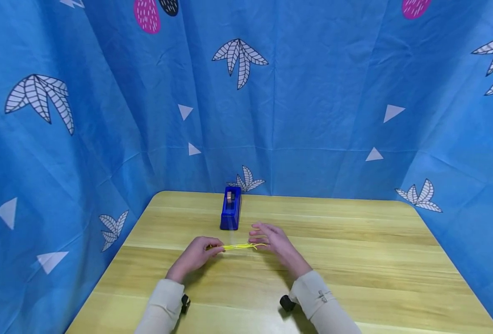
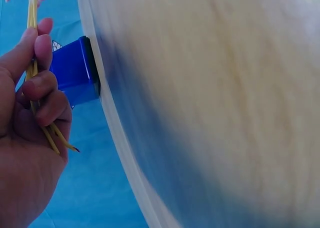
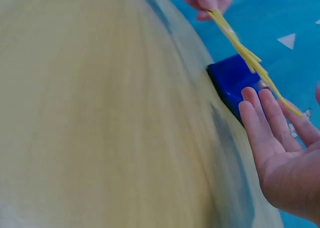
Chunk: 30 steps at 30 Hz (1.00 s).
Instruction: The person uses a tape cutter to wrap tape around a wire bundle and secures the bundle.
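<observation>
While the left hand point(image 1: 197, 254) pinches yellow strings point(image 1: 238, 247) over the desk point(image 1: 363, 250), partly hiding them, the right hand point(image 1: 275, 239) is spread beside their ends; whether it touches them is unclear.

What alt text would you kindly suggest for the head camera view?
A person's left hand grips thin yellow strands over a wooden table, with the right hand at their other end. A blue tape dispenser stands beyond, before a blue patterned curtain.
</observation>
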Motion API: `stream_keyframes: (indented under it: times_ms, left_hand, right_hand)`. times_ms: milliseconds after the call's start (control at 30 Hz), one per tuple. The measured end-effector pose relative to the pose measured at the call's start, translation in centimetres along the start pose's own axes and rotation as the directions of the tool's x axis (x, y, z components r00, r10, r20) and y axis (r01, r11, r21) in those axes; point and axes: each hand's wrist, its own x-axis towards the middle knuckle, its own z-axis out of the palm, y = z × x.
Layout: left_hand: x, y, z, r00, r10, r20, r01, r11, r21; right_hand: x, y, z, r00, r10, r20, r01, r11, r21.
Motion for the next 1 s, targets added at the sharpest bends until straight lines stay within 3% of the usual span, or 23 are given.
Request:
stream_keyframes:
  times_ms: [233, 367, 567, 767, 1000]
  left_hand:
    - [0.0, 0.2, 0.0, 1.0, -0.003, -0.013, 0.003, 1.0, -0.012]
    - [0.1, 0.2, 0.0, 1.0, -0.004, -0.019, 0.004, 1.0, -0.014]
    - [0.1, 0.4, 0.1, 0.998, 0.013, -0.053, -0.012, 1.0, 0.029]
    - [0.1, 0.8, 0.2, 0.996, 0.004, -0.091, 0.001, 0.998, 0.06]
    - [0.0, 0.9, 0.3, 0.996, -0.078, -0.049, 0.081, 0.996, 0.046]
  right_hand:
    - [0.1, -0.5, -0.4, 0.998, 0.03, 0.058, -0.028, 0.999, -0.043]
    - [-0.1, -0.1, -0.1, 0.989, 0.089, 0.119, -0.079, 0.993, -0.09]
    - [-0.2, 0.4, 0.6, 0.978, 0.133, 0.162, -0.12, 0.989, -0.087]
    - [0.2, 0.9, 1.1, 0.987, 0.097, 0.132, -0.093, 0.995, -0.034]
    - [0.1, 0.9, 1.1, 0.998, 0.022, 0.063, -0.018, 0.999, -0.051]
